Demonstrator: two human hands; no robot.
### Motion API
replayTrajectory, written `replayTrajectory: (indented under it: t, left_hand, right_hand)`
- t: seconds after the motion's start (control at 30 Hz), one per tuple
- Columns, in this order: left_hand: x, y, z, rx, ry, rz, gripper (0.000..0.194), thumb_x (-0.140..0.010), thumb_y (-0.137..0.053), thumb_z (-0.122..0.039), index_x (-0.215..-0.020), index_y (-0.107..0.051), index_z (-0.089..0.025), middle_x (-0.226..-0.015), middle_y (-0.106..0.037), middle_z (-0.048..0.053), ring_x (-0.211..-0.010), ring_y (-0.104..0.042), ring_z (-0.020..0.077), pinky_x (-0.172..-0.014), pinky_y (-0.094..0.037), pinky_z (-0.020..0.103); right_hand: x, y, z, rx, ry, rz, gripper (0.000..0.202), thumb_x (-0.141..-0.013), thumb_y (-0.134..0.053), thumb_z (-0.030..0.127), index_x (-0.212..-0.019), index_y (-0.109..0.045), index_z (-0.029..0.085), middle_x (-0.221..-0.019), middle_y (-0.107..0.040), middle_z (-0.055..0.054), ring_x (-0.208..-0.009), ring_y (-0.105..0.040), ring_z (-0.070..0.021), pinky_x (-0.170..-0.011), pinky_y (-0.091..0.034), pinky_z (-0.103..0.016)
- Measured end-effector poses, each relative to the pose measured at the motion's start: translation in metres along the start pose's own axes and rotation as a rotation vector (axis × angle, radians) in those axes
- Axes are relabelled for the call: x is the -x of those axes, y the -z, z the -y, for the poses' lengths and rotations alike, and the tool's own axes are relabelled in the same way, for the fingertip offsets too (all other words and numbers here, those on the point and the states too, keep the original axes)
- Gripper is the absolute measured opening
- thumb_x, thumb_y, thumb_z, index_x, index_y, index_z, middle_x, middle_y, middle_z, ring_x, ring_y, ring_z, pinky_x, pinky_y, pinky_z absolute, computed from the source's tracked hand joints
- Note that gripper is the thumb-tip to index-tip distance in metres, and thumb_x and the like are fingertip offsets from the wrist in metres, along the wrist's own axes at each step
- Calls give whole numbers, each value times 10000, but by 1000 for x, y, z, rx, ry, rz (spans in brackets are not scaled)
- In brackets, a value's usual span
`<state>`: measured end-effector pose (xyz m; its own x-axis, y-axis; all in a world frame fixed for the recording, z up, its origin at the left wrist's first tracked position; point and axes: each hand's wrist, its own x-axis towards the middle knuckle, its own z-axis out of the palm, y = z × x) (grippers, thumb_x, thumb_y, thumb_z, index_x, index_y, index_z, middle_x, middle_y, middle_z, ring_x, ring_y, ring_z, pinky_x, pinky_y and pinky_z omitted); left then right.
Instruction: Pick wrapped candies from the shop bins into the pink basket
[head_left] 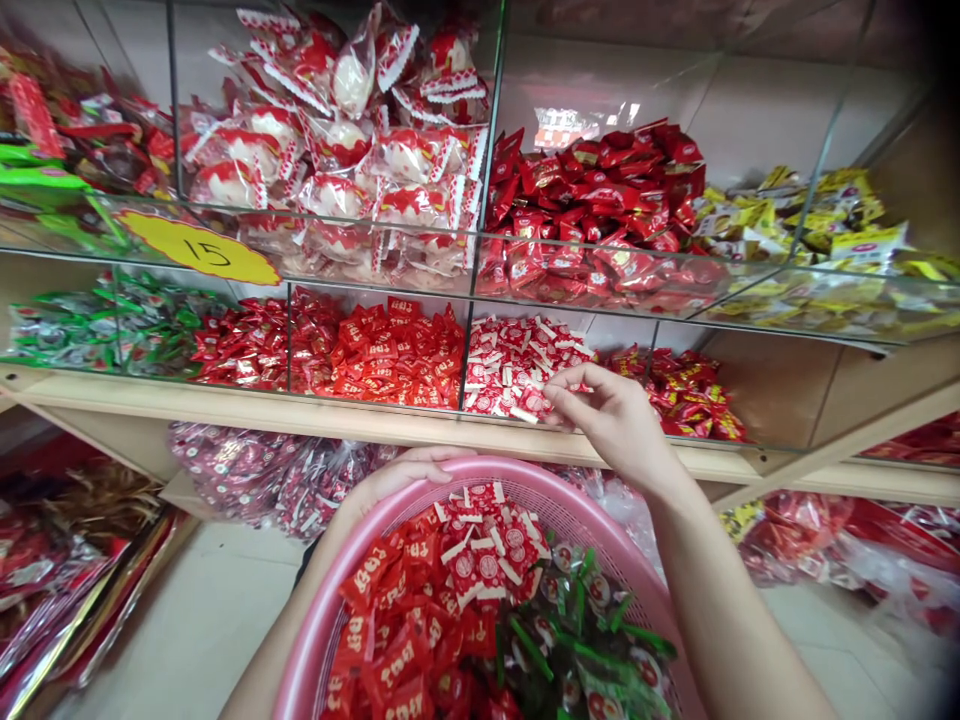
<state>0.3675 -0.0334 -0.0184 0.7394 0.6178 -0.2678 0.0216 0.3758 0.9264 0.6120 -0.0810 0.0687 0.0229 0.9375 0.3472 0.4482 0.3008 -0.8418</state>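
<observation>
My left hand grips the far rim of a pink plastic basket, its fingers curled over the edge. Inside lie orange-red packets, red and white packets and green-wrapped candies. Above and to the right of the basket, my right hand is at the front of a shelf compartment of red and white packets. Its thumb and index finger are pinched together by the front packets; whatever is between them, if anything, is too small to make out.
Neighbouring compartments hold orange-red packets, green candies and red-yellow candies. A glass-fronted upper shelf with a yellow price tag overhangs them. Bagged candies sit beneath the wooden ledge.
</observation>
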Motion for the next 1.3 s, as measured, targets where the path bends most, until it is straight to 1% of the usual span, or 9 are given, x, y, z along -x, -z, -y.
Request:
replayTrajectory:
  t: [0.13,0.2,0.6,0.8,0.87,1.03,1.1,1.2,1.3]
  left_hand:
    - [-2,2,2,-10,-26,68,502,-676,-564,-126,-1175,-574,-176,-1141,-644,48,-1022,-580,222,-963,-344,324]
    - [-2,2,2,-10,-11,63,500,-681,-564,-133,-1179,-571,-178,-1132,-649,48,-1000,-591,220,-953,-351,323]
    - [1,-3,-1,35,26,27,474,-668,-572,-132,-1140,-596,-173,-1033,-689,43,-833,-626,185,-839,-409,286]
    - [1,-2,0,21,-5,43,454,-673,-571,-124,-1120,-613,-190,-1054,-682,28,-893,-614,193,-874,-390,289]
    - [0,-1,0,14,-17,39,460,-669,-572,-123,-1122,-614,-191,-1062,-680,28,-918,-609,200,-888,-384,295]
    - [1,-1,0,-19,-7,-17,461,-642,-594,-141,-1099,-632,-186,-1065,-680,32,-959,-603,219,-908,-382,306]
    - [1,-1,0,-28,6,-31,468,-641,-591,-149,-1106,-628,-184,-1068,-679,33,-969,-600,224,-907,-385,306]
    - [2,-2,-1,-27,23,-50,476,-641,-575,-145,-1113,-623,-188,-1055,-685,23,-971,-598,217,-902,-386,297]
    - [1,-3,-2,-53,27,-65,478,-633,-574,-145,-1106,-628,-191,-1044,-689,16,-952,-601,209,-876,-393,283]
  right_hand:
    - [10,-1,7,-139,-149,496,186,-770,-563,352,-790,-548,168,-661,-640,-23,-622,-629,-145,-569,-496,-263]
    - [13,-3,5,-88,-176,646,124,-771,-539,292,-769,-549,169,-644,-645,-15,-588,-620,-135,-556,-492,-260]
    - [11,-19,-11,364,-58,643,112,-606,-478,75,-576,-540,163,-554,-534,49,-527,-453,-81,-488,-329,-194]
    - [14,-18,-7,252,-78,753,74,-693,-595,227,-693,-614,156,-627,-602,22,-564,-498,-100,-514,-363,-209]
    - [10,-16,-6,184,-38,669,162,-746,-578,314,-736,-623,158,-681,-624,0,-608,-530,-114,-558,-395,-226]
    - [-7,-14,-19,160,0,108,207,-780,-530,372,-743,-576,173,-639,-587,-3,-530,-516,-122,-538,-402,-250]
    - [-13,-14,-28,263,20,-43,166,-769,-533,335,-730,-577,180,-637,-591,-3,-532,-517,-124,-553,-394,-251]
    - [-19,-12,-38,471,31,-116,103,-753,-533,277,-720,-592,199,-641,-609,6,-591,-536,-133,-586,-371,-246]
    - [-27,-10,-45,593,-58,-53,56,-714,-553,250,-678,-572,212,-626,-601,18,-592,-528,-133,-564,-347,-239]
